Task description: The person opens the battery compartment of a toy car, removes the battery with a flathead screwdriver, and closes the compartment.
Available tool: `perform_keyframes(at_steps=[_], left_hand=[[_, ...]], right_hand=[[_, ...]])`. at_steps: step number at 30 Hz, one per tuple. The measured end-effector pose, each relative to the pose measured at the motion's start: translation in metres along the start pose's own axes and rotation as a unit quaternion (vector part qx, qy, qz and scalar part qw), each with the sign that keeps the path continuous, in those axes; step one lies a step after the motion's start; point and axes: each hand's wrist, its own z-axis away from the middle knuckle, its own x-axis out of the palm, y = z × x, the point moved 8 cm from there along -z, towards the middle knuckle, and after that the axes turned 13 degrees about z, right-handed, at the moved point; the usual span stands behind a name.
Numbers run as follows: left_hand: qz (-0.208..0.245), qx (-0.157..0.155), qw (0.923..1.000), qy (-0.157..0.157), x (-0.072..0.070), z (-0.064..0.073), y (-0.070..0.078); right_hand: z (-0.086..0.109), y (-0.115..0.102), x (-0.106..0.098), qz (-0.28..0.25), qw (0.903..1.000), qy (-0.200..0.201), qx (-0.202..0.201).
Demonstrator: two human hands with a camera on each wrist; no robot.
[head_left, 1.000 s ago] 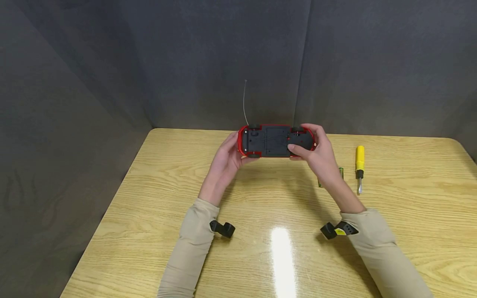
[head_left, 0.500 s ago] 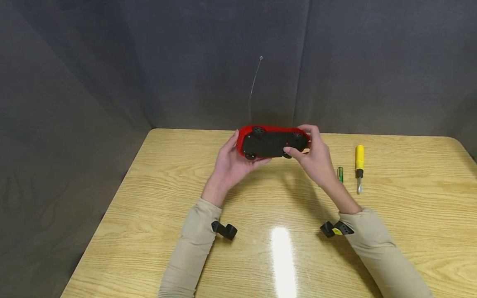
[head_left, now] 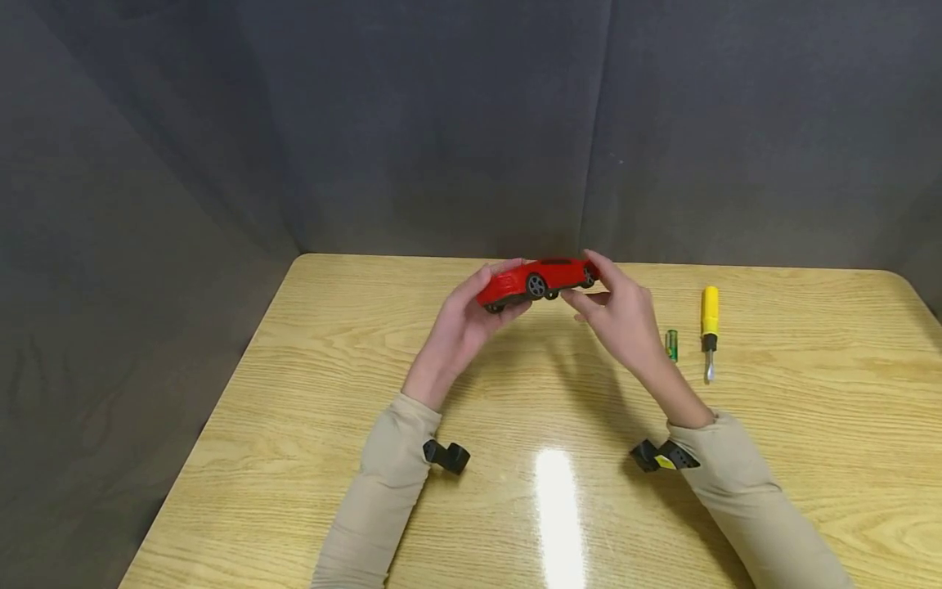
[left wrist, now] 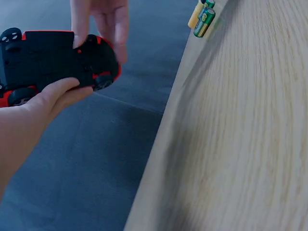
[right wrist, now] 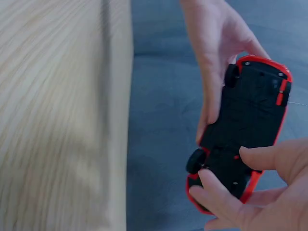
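Note:
Both hands hold a red toy car [head_left: 558,272] above the far part of the table, its side and wheels facing the head camera. My left hand [head_left: 471,321] grips the left end, fingers and thumb on either side of the body. At the right end my right hand [head_left: 621,317] pinches it, with the thumb against the underside. In the left wrist view the car's black underside [left wrist: 43,60] shows between the two hands. A small red spot on that underside [right wrist: 255,106] appears near the right thumb in the right wrist view.
Green batteries [left wrist: 205,22] lie on the wooden table [head_left: 294,393], partly behind the right forearm in the head view. A flat-tipped screwdriver with a yellow handle [head_left: 710,311] lies to their right. Dark cloth [head_left: 441,123] hangs behind the table's far edge.
The car has been rolled from underside facing the head camera to its side facing it. Its thin antenna swung up and to the right. The hands turned with it, staying nearly in place.

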Motion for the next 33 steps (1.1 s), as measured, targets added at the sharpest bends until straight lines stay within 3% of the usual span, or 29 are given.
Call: perform_keyframes(at_steps=[4,8,12,17,21,24,33], left_hand=[[-0.084,0.037,0.9955,-0.025,0.011,0.003,0.003],[-0.148,0.064,0.9857,-0.05,0.02,0.005,0.004],[-0.186,0.082,0.977,-0.065,0.025,0.006,0.003],[-0.232,0.093,0.9668,-0.053,0.027,0.007,0.001],[-0.275,0.098,0.9561,-0.029,0.027,0.008,0.001],[-0.298,0.094,0.9496,-0.021,0.027,0.008,0.0],[-0.361,0.071,0.9295,-0.026,0.025,0.008,-0.004]], right_hand=[[0.002,-0.001,0.0,-0.08,0.9951,-0.043,0.039],[0.005,-0.002,0.001,-0.165,0.9809,-0.067,0.079],[0.006,-0.001,-0.001,-0.229,0.9657,-0.062,0.105],[0.009,-0.006,-0.006,-0.275,0.9549,-0.038,0.105],[0.01,-0.011,-0.005,-0.304,0.947,-0.043,0.095],[0.011,-0.013,-0.004,-0.301,0.9478,-0.048,0.093],[0.011,-0.01,0.002,-0.229,0.9639,-0.089,0.104]])
